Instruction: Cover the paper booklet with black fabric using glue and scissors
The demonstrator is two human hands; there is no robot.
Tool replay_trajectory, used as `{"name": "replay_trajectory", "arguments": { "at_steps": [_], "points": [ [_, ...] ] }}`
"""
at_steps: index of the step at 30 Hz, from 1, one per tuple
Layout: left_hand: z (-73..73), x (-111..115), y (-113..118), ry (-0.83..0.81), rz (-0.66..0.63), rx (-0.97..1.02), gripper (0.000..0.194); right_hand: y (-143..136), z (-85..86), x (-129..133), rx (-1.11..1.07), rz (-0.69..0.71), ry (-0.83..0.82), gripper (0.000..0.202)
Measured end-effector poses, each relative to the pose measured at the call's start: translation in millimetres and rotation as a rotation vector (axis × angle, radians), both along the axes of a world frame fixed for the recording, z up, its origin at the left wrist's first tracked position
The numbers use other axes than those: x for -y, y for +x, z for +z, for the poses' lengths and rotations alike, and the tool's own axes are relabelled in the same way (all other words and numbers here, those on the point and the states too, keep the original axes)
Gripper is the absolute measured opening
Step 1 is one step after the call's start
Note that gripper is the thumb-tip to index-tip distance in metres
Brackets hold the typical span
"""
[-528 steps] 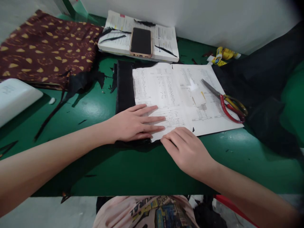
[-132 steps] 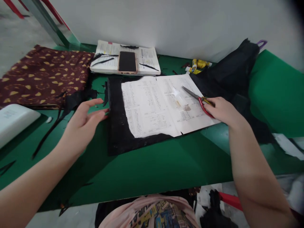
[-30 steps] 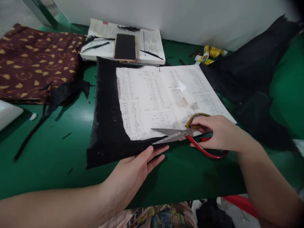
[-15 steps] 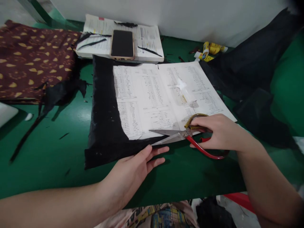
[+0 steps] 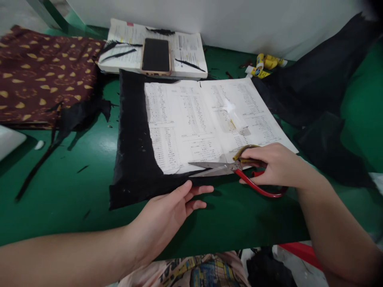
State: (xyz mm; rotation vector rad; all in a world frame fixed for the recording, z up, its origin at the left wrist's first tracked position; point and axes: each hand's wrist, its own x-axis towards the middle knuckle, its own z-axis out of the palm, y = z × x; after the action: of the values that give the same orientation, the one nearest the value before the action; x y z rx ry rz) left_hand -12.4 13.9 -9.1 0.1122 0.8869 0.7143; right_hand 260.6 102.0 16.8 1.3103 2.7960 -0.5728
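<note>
A sheet of black cloth (image 5: 131, 159) lies under an open booklet of printed pages (image 5: 191, 119), showing along its left and front sides. My left hand (image 5: 170, 213) holds the cloth's front edge at the thumb, its other visible fingers stretched out. In my right hand (image 5: 273, 163) is a pair of scissors (image 5: 209, 170) with red and yellowish handles. Their blades are parted and point left, at the strip of cloth along the booklet's front edge, just above my left thumb. A small whitish bottle (image 5: 237, 119) with a narrow tip lies on the right page.
Behind the booklet, a phone (image 5: 155, 56) rests on a thick book (image 5: 188, 48) with black scraps. Yellow tubes (image 5: 259, 71) lie at the back. More black cloth (image 5: 314, 79) spreads at right. A maroon patterned cloth-covered item (image 5: 44, 75) and a black scrap (image 5: 74, 115) are at left.
The scissors' lower blade has swung up slightly, narrowing the gap between the blades. The view has shifted a little. Both hands stay in nearly the same place.
</note>
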Motion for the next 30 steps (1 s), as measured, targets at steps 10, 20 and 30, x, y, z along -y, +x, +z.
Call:
{"name": "replay_trajectory", "arguments": {
  "at_steps": [10,20,30],
  "points": [
    [2.9,-1.2,-0.7,-0.012,-0.014,0.019,0.036,3.2,-0.6,0.4,0.029,0.016,0.040,0.031],
    [-2.9,1.5,-1.9,0.040,-0.029,0.021,0.029,2.1,2.4,1.6,0.025,-0.035,-0.014,0.030],
    [-0.1,0.7,-0.2,0.049,-0.019,0.000,0.029,-5.4,10.5,10.3,0.048,-0.139,-0.075,0.053]
  ]
}}
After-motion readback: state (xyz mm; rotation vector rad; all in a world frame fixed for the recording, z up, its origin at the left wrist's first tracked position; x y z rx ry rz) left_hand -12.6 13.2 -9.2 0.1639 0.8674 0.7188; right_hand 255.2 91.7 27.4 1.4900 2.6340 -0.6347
